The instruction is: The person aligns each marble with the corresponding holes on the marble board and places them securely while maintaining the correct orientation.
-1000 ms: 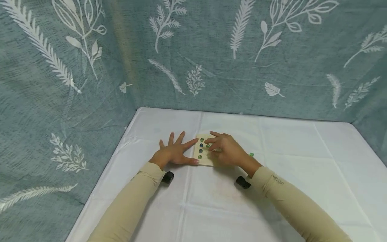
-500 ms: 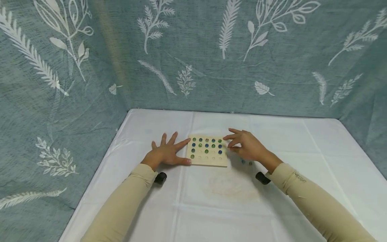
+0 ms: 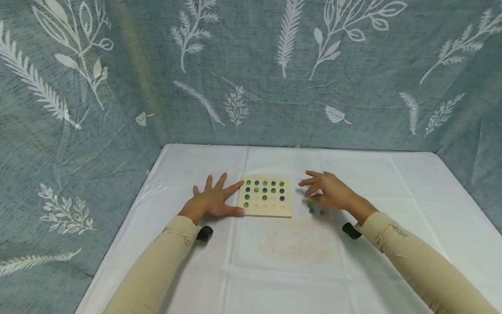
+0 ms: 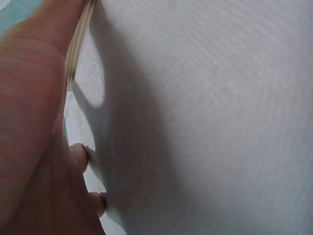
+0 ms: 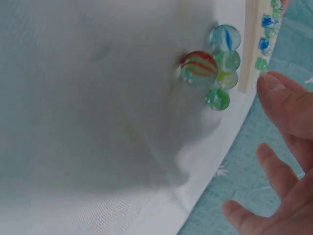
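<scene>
A pale wooden board (image 3: 266, 212) with round hollows lies flat on the table. Glass marbles (image 3: 264, 190) fill its two back rows; the third row has gaps, and the front row holds one at the left. My left hand (image 3: 213, 201) spreads its fingers, with thumb and index finger touching the board's left edge. Over loose marbles right of the board hovers my right hand (image 3: 329, 189), fingers loosely bent, nothing visible between them. In the right wrist view, those include a red-striped marble (image 5: 199, 68), a blue-streaked marble (image 5: 226, 38) and a green marble (image 5: 217, 99).
White cloth covers the table (image 3: 290, 279). Behind and to the left hangs a teal curtain (image 3: 251, 126) with white leaf prints. A black wrist camera (image 3: 205, 233) sits under the left wrist and another black camera (image 3: 351, 231) under the right.
My right hand has moved from over the board to the right, above the loose marbles, uncovering the board. The left hand keeps its place at the board's edge. The head view has shifted slightly.
</scene>
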Available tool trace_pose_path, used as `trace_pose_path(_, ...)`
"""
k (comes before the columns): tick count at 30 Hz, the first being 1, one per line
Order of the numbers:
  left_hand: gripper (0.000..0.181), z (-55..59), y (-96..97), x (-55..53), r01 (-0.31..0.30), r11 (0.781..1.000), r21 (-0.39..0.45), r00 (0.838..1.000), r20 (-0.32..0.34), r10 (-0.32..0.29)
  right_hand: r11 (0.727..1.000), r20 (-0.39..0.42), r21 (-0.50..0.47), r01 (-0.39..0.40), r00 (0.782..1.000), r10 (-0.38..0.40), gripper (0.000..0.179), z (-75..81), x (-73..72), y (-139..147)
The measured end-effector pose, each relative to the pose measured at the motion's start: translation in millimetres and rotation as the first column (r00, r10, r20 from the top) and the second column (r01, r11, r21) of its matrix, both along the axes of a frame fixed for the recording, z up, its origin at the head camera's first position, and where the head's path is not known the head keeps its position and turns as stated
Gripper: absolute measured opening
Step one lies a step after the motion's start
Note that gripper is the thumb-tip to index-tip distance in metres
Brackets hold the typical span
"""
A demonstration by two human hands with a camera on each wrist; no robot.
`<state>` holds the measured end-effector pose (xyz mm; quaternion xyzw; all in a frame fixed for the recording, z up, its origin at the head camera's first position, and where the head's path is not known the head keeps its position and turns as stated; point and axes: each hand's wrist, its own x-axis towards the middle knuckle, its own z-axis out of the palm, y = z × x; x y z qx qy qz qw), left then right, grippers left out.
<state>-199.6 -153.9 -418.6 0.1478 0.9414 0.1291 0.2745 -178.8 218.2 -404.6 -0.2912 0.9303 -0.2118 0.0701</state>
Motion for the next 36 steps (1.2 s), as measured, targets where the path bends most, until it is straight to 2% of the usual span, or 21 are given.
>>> trace_pose_path(5, 0.100, -2.7, 0.8, 1.0, -0.006, 1.000, 0.008, 1.000, -0.006, 0.006, 0.997, -0.017, 0.077, -0.018, 1.000, 0.019, 0.024, -5.0, -0.9, 3)
trace_pose_path(11, 0.100, -8.5, 1.4, 9.2, -0.007, 1.000, 0.022, 1.000, -0.007, 0.008, 0.995, -0.014, 0.081, -0.053, 0.998, 0.055, 0.024, -14.1, 3.2, 6)
trace_pose_path(22, 0.106, -2.3, -1.2, 2.8, -0.006, 0.999, 0.038, 1.000, -0.014, 0.007, 0.992, -0.075, 0.108, -0.060, 0.995, 0.068, 0.016, -16.4, -5.4, 3)
trace_pose_path(26, 0.105, -1.8, -2.4, 2.9, -0.002, 0.999, 0.041, 1.000, -0.002, 0.002, 0.995, -0.061, 0.079, -0.053, 0.996, 0.058, 0.017, -15.9, -5.3, 2)
trace_pose_path(32, 0.100, -3.4, -2.6, 1.9, 0.009, 0.999, 0.035, 1.000, -0.009, -0.009, 1.000, -0.004, -0.025, -0.011, 1.000, 0.010, 0.019, -13.1, -2.8, -2)
trace_pose_path(36, 0.098, -3.7, -3.6, 0.6, 0.008, 1.000, 0.026, 1.000, -0.022, -0.007, 0.996, -0.008, -0.085, -0.006, 1.000, 0.005, 0.016, -13.5, -3.2, -6)
